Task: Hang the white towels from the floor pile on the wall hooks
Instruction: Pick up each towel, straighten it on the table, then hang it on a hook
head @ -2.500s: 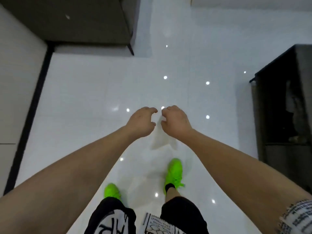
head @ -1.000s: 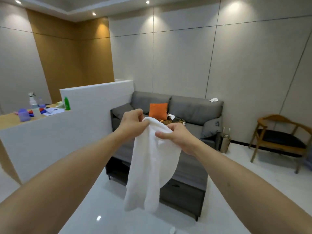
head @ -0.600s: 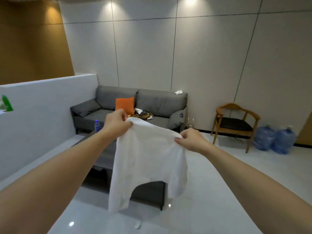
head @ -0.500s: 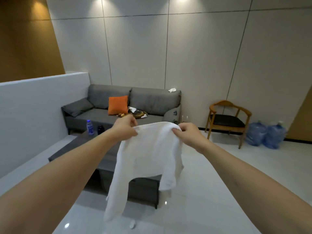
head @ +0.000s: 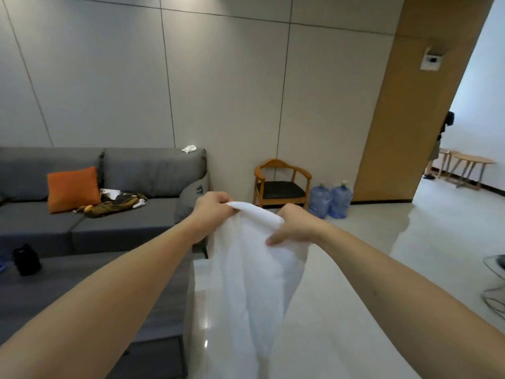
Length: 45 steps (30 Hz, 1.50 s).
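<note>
A white towel [head: 254,274] hangs in front of me at chest height, its top edge bunched between both hands and its length drooping toward the floor. My left hand [head: 213,210] grips the towel's upper left end. My right hand [head: 293,227] grips the upper right end, thumb pressed on the cloth. No wall hooks and no floor pile show in this view.
A grey sofa [head: 131,212] with an orange cushion [head: 72,188] stands at left, a dark low table [head: 90,283] before it. A wooden chair [head: 281,183] and two water jugs [head: 330,201] line the wall. A doorway [head: 464,149] opens at right; glossy white floor [head: 410,250] lies ahead.
I rose from the floor with the towel and turned right: the sofa slid left, the chair, jugs and doorway came into view. My hands have drawn closer together along the towel's top edge.
</note>
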### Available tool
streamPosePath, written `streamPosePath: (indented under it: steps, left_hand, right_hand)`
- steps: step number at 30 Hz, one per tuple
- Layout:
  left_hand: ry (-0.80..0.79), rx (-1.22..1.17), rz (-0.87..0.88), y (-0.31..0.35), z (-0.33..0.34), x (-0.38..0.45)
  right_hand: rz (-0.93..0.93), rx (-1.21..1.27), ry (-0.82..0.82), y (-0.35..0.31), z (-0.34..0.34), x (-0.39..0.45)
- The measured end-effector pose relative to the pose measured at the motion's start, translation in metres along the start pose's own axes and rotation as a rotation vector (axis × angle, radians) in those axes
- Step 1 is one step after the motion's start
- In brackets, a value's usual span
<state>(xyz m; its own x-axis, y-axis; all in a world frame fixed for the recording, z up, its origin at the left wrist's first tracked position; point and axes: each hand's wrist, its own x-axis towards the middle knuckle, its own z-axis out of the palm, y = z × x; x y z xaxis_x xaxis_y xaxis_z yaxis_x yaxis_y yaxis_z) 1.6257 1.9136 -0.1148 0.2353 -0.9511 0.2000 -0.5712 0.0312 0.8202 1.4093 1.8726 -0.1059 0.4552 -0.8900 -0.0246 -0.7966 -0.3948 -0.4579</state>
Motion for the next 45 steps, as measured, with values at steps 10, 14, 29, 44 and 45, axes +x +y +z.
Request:
streamPosePath:
  steps: [10, 14, 29, 44, 45]
  left_hand:
    - [-0.685, 0.077, 0.165, 0.02, 0.055, 0.14]
    - [-0.792, -0.227, 0.122, 0.021, 0.08, 0.179]
    - [-0.21, -0.266, 0.017, 0.052, 0.167, 0.354]
    - [0.015, -0.034, -0.057, 0.021, 0.188, 0.468]
    - [0.045, -0.015, -0.059, 0.013, 0.182, 0.475]
  right_hand:
    - [0.072, 0.316, 0.399, 0.018, -0.056, 0.11]
    - [0.084, 0.36, 0.425, 0.033, -0.05, 0.153]
    - [0.085, 0.686, 0.089, 0.189, -0.083, 0.307]
    - [-0.138, 0.552, -0.028, 0.234, -0.112, 0.454]
    - [-0.151, 0.522, -0.056, 0.233, -0.112, 0.466]
